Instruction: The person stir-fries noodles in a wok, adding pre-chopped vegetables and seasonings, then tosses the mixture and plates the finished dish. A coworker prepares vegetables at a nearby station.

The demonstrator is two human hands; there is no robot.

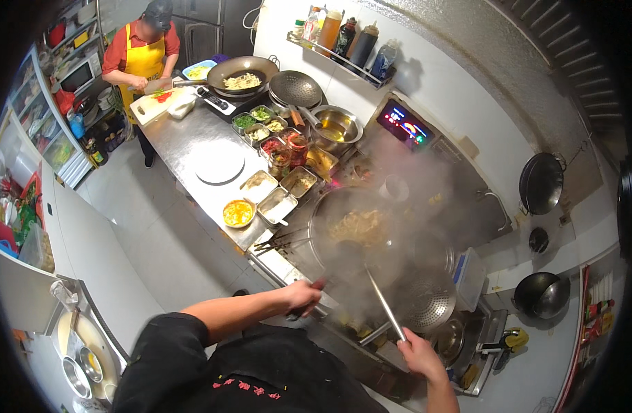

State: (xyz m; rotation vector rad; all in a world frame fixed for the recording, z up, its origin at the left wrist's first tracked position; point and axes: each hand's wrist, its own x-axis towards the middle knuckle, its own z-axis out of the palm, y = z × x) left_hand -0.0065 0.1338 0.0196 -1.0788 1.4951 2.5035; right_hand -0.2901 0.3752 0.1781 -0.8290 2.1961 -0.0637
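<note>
Noodle-like strips of food (360, 227) lie in a large wok (312, 235) on the stove, blurred by thick steam. My right hand (422, 351) grips the steel handle of a ladle (383, 299). The ladle's dark head (347, 251) reaches into the near side of the wok. My left hand (301, 297) is closed at the wok's near left, around a dark red handle or cloth (318, 284). Blur and steam hide whether that thing joins the wok. A perforated strainer (430, 304) rests right of the ladle handle.
Seasoning trays (299, 181) and a bowl of beaten egg (239, 213) stand left of the wok, near a white plate (219, 161). A pot of oil (335, 126) sits behind. A co-worker (145, 57) holds a cleaver (158, 85) over a cutting board (153, 109).
</note>
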